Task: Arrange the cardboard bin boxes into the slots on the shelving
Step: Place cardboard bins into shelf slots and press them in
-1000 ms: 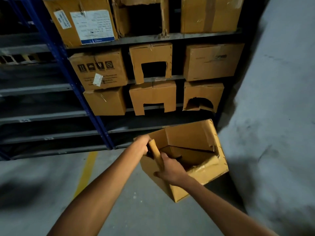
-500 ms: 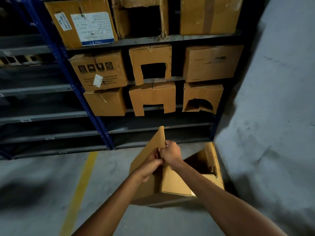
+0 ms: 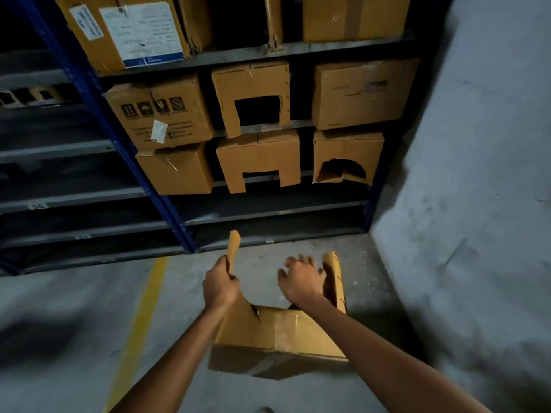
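**Torn bin box held low before the shelving**

The left hand is clenched on the upright flap of the cardboard bin box, which sits low in front of the blue shelving upright. The right hand hovers spread and empty over the box's open top. The box looks light, soft and torn near the flap; gripping both side walls seems safer. Right of the upright, lower shelf slots stand free above the concrete floor.

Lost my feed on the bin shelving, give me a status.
Left hand gripping the box's flap. Right hand open, over the box. Box off the shelving, torn at the near edge. Nothing in the way.
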